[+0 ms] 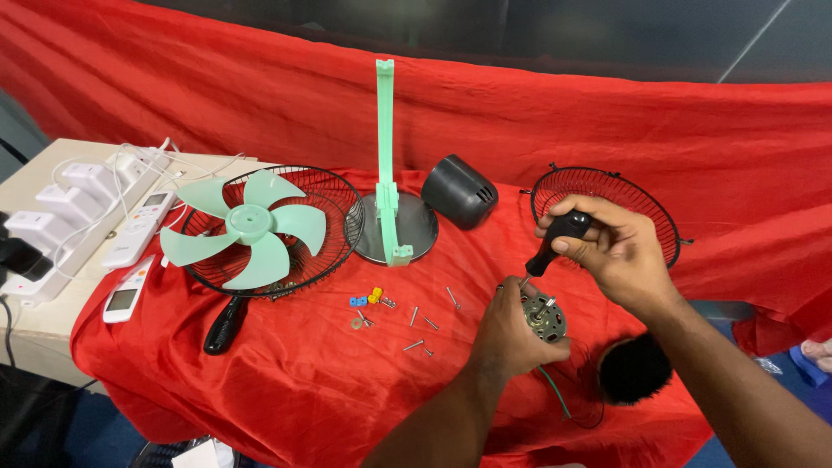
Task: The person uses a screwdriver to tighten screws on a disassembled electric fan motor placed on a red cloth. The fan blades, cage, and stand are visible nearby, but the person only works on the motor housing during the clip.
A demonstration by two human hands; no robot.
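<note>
My left hand (511, 329) grips a small round fan motor (546, 317) just above the red cloth. My right hand (607, 247) is closed on the black handle of a screwdriver (555, 243), whose tip points down at the motor's top left edge. Wires (555, 394) trail from the motor toward me. Several loose screws (429, 325) and small blue and yellow parts (367, 298) lie on the cloth to the left of my left hand.
A green fan blade (247, 227) rests in a black wire guard (334, 217). A green stand on a round base (388, 173), a black motor cover (459, 192), a second guard (637, 195), another black-handled tool (225, 325), two remotes (130, 260) and chargers (61, 208) lie around.
</note>
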